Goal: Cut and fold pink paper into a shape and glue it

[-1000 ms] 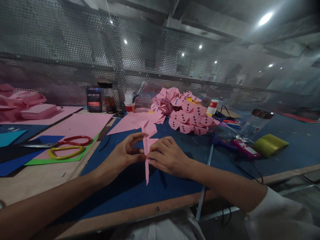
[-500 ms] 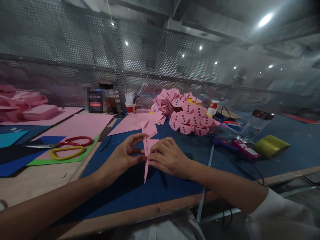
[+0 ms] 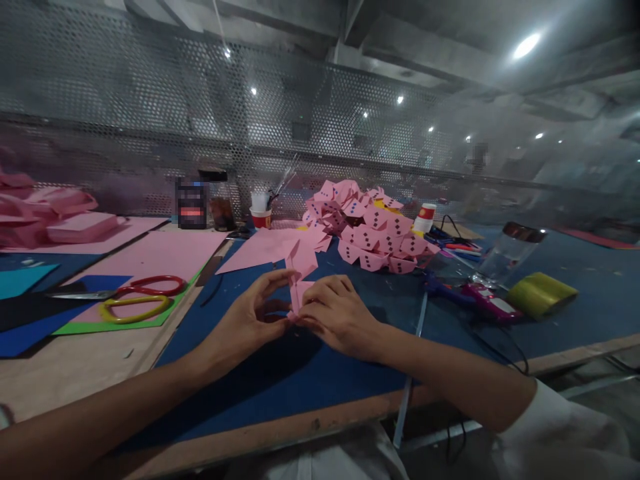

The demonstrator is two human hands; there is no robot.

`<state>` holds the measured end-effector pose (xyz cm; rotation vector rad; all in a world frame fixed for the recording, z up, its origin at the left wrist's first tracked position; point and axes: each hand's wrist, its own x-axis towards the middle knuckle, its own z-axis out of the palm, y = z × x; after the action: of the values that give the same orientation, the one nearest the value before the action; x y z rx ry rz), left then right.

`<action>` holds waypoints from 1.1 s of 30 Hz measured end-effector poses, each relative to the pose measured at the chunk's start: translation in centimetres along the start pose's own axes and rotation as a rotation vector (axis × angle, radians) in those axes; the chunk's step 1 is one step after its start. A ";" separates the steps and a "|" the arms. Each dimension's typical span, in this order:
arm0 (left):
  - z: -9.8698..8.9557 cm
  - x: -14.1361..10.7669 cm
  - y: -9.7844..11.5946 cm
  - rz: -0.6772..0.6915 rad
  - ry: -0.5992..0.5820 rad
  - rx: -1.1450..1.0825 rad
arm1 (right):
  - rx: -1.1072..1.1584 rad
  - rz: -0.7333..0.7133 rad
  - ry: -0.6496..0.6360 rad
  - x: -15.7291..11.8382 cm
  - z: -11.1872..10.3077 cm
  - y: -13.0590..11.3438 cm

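A folded piece of pink paper [image 3: 301, 291] is held up above the blue mat [image 3: 240, 400], between my two hands. My left hand [image 3: 253, 310] pinches its left edge with thumb and fingers. From the other side, my right hand [image 3: 343, 313] grips its lower right part, the fingers curled and partly hiding it. The top flap of the paper stands upright and creased. Just behind it lie flat pink sheets [image 3: 255, 248] and a heap of folded pink paper pieces [image 3: 377, 230] with dark and blue dots.
Scissors [image 3: 143, 297] with red and yellow handles lie on coloured sheets at left. To the right are a pink-and-blue glue gun [image 3: 487, 300], a yellow tape roll [image 3: 543, 295] and a clear jar [image 3: 513, 253]. Paper cups [image 3: 261, 217] and a perforated metal screen [image 3: 165, 127] stand behind.
The long strip that hung below my fingers is now folded up, so the paper's lower end sits at my fingertips. Both hands stay in nearly the same place.
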<state>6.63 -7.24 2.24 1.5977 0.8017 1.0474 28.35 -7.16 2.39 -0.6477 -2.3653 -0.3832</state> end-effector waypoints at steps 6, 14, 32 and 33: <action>0.0 -0.1 -0.1 0.011 -0.017 0.004 | -0.028 0.021 -0.017 0.0 -0.1 -0.1; -0.2 0.2 0.1 -0.039 0.054 0.074 | -0.092 0.021 -0.013 -0.2 -0.2 -0.2; -0.4 0.5 0.6 -0.055 0.121 -0.117 | 0.621 0.710 -0.133 0.6 0.0 0.9; -0.4 0.5 0.5 -0.055 0.120 -0.113 | 0.689 0.713 -0.165 0.6 0.0 1.0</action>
<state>6.47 -6.82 2.89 1.4213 0.8470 1.1375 28.42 -6.12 2.88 -1.1149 -2.0247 0.7790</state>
